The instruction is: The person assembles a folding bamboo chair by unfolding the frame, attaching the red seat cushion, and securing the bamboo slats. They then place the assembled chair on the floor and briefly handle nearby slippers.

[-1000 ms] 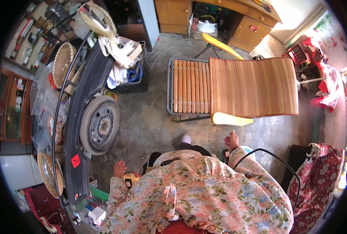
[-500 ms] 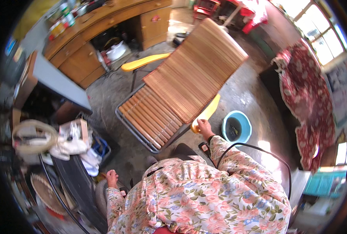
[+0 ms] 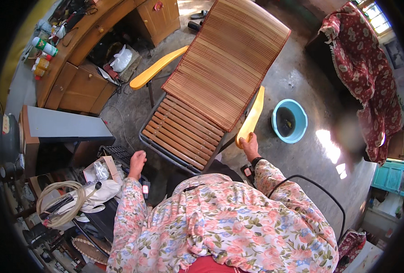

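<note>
Chair: grey-framed recliner with brown wooden slats [image 3: 179,132], standing on the grey floor [image 3: 274,175] directly before the person.
Mat: striped tan woven sheet [image 3: 229,63], covering the chair's far part up to its far edge.
Right hand [image 3: 250,145]: fingers curled around the near end of the yellow curved armrest [image 3: 253,113] at the chair's right edge.
Left hand [image 3: 137,164]: loosely curled, near the chair's near-left corner; palm hidden, contents cannot be told.
Basin: round, light-blue [image 3: 301,127], right of that armrest.
</note>
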Action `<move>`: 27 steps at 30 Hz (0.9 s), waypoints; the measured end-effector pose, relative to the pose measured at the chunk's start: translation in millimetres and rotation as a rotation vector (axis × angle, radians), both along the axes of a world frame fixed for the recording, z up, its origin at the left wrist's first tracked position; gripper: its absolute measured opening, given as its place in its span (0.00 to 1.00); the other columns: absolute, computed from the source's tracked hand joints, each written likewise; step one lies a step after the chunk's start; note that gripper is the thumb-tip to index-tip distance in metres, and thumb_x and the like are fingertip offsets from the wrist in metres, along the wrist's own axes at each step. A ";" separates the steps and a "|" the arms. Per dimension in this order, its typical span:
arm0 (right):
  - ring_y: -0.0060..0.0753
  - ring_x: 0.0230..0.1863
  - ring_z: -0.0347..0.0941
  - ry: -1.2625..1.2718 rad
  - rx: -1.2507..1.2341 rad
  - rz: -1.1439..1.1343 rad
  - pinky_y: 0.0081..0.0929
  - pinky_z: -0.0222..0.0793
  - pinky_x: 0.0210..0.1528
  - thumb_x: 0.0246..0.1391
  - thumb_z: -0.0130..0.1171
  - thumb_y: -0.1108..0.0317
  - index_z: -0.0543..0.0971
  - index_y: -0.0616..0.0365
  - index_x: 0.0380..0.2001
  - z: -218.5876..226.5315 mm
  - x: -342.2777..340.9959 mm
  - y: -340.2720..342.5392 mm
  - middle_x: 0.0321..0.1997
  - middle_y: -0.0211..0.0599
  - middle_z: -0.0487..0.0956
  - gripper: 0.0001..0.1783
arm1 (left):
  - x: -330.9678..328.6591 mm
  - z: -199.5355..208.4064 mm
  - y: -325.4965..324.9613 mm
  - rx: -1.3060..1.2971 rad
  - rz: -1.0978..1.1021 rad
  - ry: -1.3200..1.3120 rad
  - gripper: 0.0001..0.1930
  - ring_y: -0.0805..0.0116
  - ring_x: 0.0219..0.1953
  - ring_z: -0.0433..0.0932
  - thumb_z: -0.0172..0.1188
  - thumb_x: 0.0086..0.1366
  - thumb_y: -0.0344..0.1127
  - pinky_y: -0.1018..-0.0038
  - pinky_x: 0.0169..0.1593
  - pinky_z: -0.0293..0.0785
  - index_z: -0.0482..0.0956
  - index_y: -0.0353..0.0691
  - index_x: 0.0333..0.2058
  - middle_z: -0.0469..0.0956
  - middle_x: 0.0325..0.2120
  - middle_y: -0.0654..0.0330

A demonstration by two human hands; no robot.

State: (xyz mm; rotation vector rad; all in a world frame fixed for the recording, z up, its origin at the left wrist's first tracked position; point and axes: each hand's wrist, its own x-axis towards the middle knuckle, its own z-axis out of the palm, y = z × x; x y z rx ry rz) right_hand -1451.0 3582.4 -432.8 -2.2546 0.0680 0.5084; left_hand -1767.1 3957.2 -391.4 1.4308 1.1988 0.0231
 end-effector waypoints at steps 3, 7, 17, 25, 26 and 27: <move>0.49 0.54 0.63 -0.020 0.005 -0.038 0.33 0.57 0.55 0.40 0.59 0.54 0.57 0.67 0.53 0.6 7.2 11.2 0.51 0.57 0.66 0.41 | 44.3 -12.3 29.2 -0.079 -0.116 0.004 0.15 0.80 0.27 0.70 0.52 0.59 0.42 0.84 0.28 0.65 0.70 0.39 0.41 0.71 0.28 0.68; 0.55 0.55 0.60 -0.012 -0.260 -0.173 0.38 0.57 0.55 0.42 0.56 0.49 0.57 0.62 0.55 10.4 13.6 44.0 0.53 0.58 0.64 0.41 | 113.0 -48.8 58.8 -0.171 -0.111 -0.017 0.14 0.81 0.25 0.67 0.53 0.59 0.43 0.84 0.26 0.63 0.71 0.40 0.38 0.70 0.24 0.69; 0.48 0.51 0.64 -0.133 -0.554 -0.221 0.38 0.61 0.51 0.44 0.56 0.51 0.62 0.55 0.53 6.8 13.1 74.2 0.51 0.46 0.66 0.34 | 262.9 -176.3 121.5 -0.442 0.130 -0.137 0.26 0.69 0.35 0.70 0.58 0.55 0.47 0.73 0.36 0.68 0.64 0.40 0.48 0.69 0.33 0.61; 0.45 0.49 0.66 -0.157 -0.506 -0.225 0.33 0.62 0.49 0.44 0.57 0.56 0.64 0.60 0.51 -3.6 13.4 68.7 0.48 0.48 0.67 0.32 | 332.3 -237.1 145.9 -0.279 0.400 -0.192 0.31 0.69 0.36 0.67 0.61 0.52 0.46 0.74 0.39 0.64 0.59 0.37 0.49 0.68 0.34 0.59; 0.45 0.49 0.66 -0.172 -0.492 -0.223 0.32 0.62 0.49 0.44 0.57 0.56 0.64 0.60 0.51 -3.5 13.1 68.1 0.48 0.48 0.68 0.32 | 334.1 -236.9 146.1 -0.324 0.353 -0.222 0.29 0.68 0.36 0.67 0.60 0.52 0.47 0.74 0.40 0.64 0.61 0.38 0.48 0.68 0.35 0.59; 0.45 0.49 0.66 -0.191 -0.486 -0.206 0.32 0.62 0.49 0.44 0.58 0.56 0.64 0.61 0.51 -3.8 12.1 68.2 0.48 0.48 0.68 0.32 | 337.3 -237.3 144.0 -0.361 0.303 -0.280 0.28 0.68 0.37 0.67 0.60 0.52 0.47 0.73 0.40 0.63 0.63 0.39 0.47 0.68 0.35 0.60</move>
